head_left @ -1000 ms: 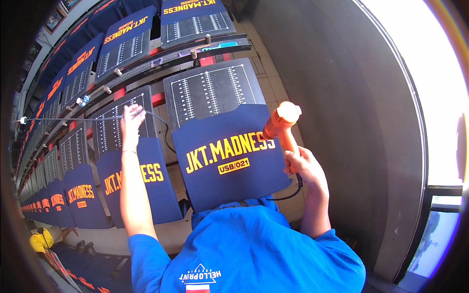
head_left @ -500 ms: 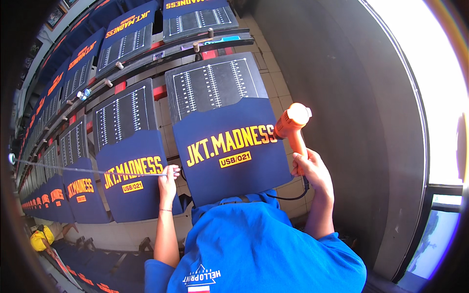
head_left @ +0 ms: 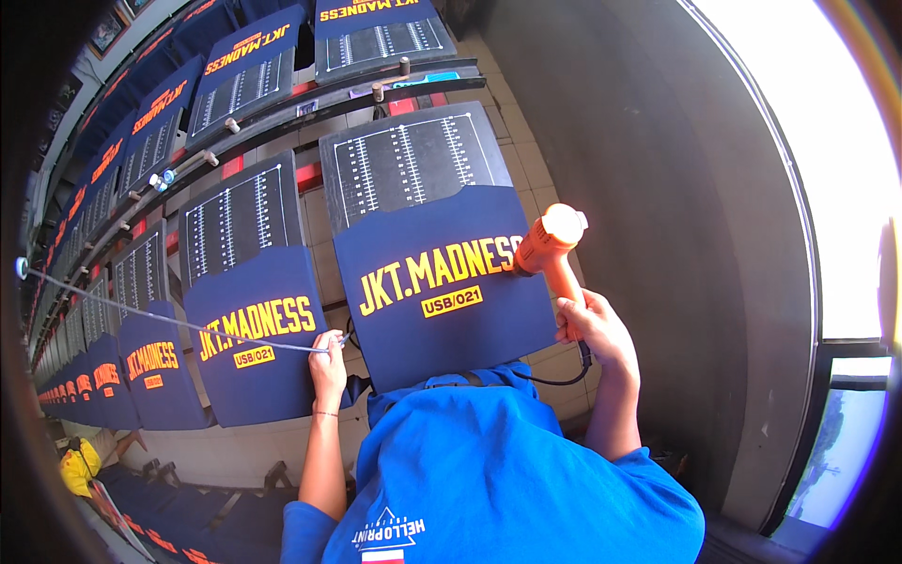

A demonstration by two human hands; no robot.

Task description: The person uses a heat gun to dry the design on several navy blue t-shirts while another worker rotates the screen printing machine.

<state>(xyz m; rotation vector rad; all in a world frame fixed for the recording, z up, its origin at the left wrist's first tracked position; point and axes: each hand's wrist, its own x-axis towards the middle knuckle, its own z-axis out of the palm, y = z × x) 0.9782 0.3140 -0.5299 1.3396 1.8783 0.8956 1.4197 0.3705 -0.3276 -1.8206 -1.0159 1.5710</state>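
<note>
My right hand (head_left: 599, 327) grips the handle of an orange heat gun (head_left: 562, 266). Its nozzle points left, over the right end of the yellow lettering on a navy shirt (head_left: 451, 343). That shirt lies flat over a black printing board (head_left: 413, 167) in front of me. In my closed left hand (head_left: 328, 362) is a thin grey cord (head_left: 178, 321), pulled taut toward a small round white thing (head_left: 22, 269) at the far left. This hand is between the front shirt and a second printed navy shirt (head_left: 249, 376).
Several more shirt-covered boards run off to the left, and another row (head_left: 246, 56) stands beyond a dark rail (head_left: 348, 99). A grey wall (head_left: 658, 188) rises on the right. A black cable (head_left: 554, 382) hangs from the heat gun. At lower left is a person in yellow (head_left: 80, 462).
The heat gun has shifted slightly left, its nozzle now covering the last letter's edge. My left hand has come down and a little right, tilting the cord downward.
</note>
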